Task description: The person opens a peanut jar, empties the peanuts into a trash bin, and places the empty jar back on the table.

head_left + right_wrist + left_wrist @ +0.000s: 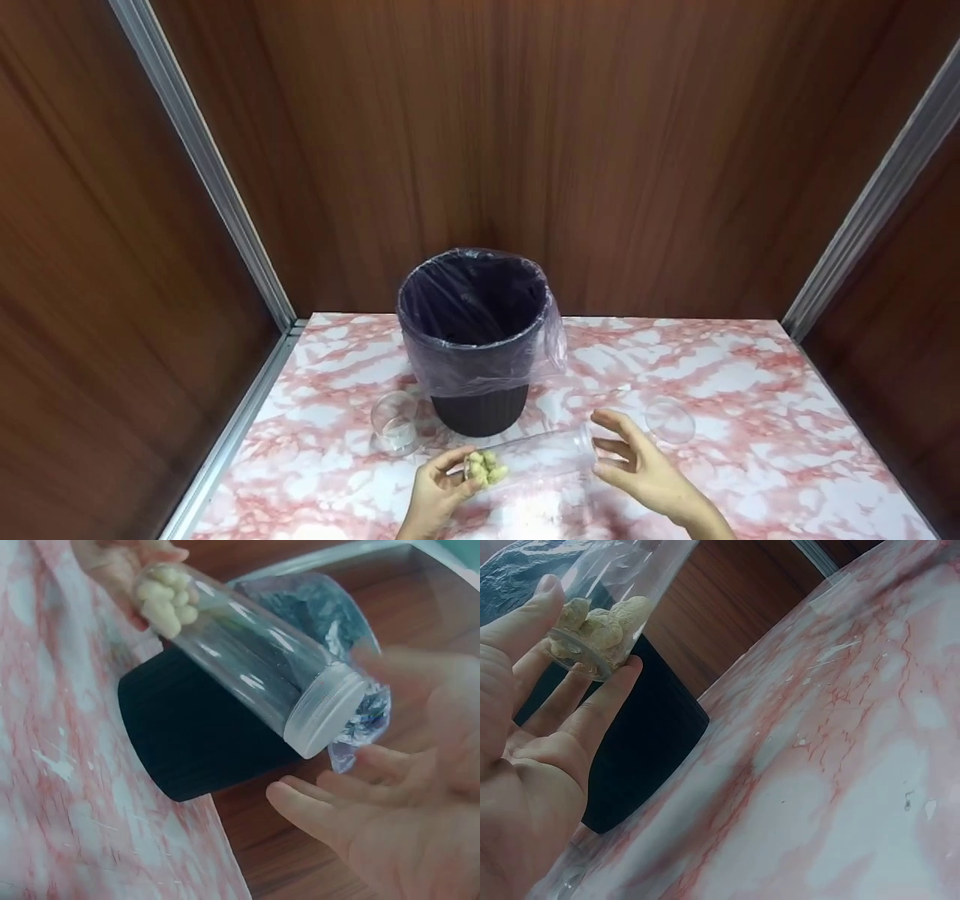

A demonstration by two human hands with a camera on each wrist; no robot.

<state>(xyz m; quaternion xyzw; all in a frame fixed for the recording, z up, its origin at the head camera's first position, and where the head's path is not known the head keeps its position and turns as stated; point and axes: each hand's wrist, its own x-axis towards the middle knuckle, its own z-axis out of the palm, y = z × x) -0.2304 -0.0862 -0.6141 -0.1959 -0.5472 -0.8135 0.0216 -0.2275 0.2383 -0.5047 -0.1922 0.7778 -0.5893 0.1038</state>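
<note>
A clear, tall cylindrical jar point(536, 454) lies nearly sideways in the air over the table. Pale yellow lumpy pieces point(485, 469) are gathered at its base. My left hand point(439, 487) grips that base end, thumb on one side and fingers on the other, as the left wrist view also shows. At the other end, a translucent lid point(326, 711) sits on the jar. My right hand point(645, 472) is beside this lid with fingers spread in a loose curve around it, fingertips close to its rim.
A black bin point(480, 412) lined with a thin purple plastic bag point(559, 341) stands behind the jar. Left of it is a small clear container point(395, 424); at right lies a clear round disc point(670, 420). Wood-patterned panels point(480, 150) enclose the pink marbled table point(315, 480).
</note>
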